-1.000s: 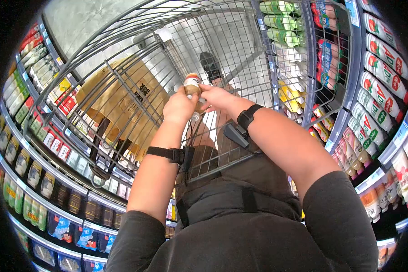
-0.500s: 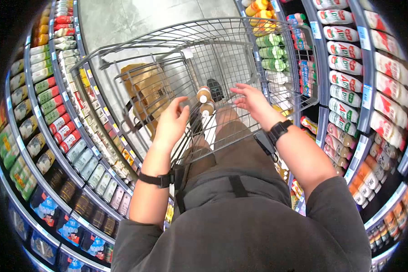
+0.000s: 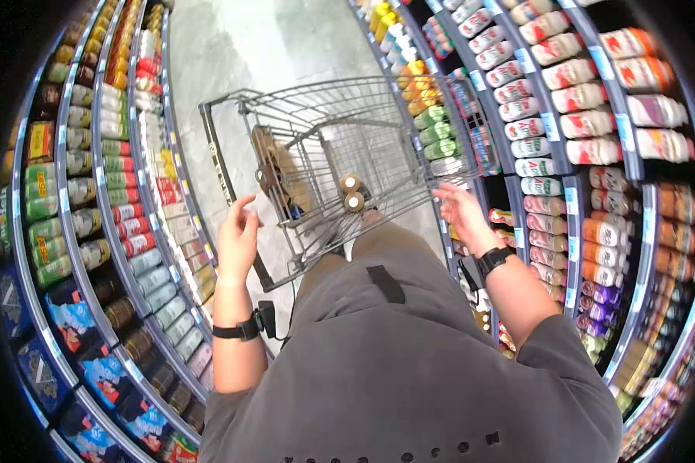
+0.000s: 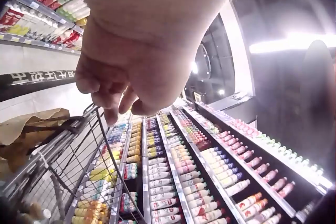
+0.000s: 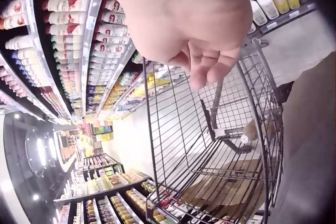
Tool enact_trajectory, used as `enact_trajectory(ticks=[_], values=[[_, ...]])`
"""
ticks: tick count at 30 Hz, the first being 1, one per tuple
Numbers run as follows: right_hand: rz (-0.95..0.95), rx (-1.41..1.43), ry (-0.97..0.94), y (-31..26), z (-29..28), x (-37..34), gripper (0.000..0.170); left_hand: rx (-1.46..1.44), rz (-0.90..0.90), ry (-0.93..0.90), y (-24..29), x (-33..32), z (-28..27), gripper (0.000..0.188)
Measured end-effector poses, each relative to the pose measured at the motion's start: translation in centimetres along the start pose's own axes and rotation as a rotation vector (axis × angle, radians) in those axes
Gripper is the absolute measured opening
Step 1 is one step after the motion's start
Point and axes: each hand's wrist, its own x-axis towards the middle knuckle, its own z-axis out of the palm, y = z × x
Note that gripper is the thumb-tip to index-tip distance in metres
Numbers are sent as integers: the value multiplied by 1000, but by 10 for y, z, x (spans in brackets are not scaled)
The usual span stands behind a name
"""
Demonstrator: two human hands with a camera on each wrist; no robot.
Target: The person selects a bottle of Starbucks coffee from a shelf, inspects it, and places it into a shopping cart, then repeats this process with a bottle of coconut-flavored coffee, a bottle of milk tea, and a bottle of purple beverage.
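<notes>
Brown, white-capped bottles (image 3: 350, 183) sit in the wire shopping cart (image 3: 371, 147) between my loosely curled, empty left hand (image 3: 239, 238) and relaxed, empty right hand (image 3: 465, 214); I'd push smoothly, sparing them knocks

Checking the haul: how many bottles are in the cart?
2: the near bottle and, just beyond it, the far bottle, right of the paper bag; others may be hidden.

Open air lies between the left hand (image 3: 238, 235) and the right hand (image 3: 462, 212), above the bottles (image 3: 351, 184) in the cart (image 3: 361, 79). Its wire sides (image 5: 149, 124) bar sideways entry; a paper bag (image 3: 292, 174) takes up room near the handle (image 3: 222, 174).
</notes>
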Motion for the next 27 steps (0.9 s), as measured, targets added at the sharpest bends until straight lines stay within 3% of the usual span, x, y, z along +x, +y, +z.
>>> enact_trajectory(ticks=[5,16,21,27], values=[[-10,15,61,30,-23,-59,42,-109,12,-86,-7,-4,9,30],[-11,109,188,75,-63,-168,34,-247,174,-440,71,-5,69,30],[-88,196,264,91,-95,-203,33,-111,178,-521,113,-8,101,32],[-166,334,364,108,-146,-244,31,-33,324,-669,156,-16,172,32]])
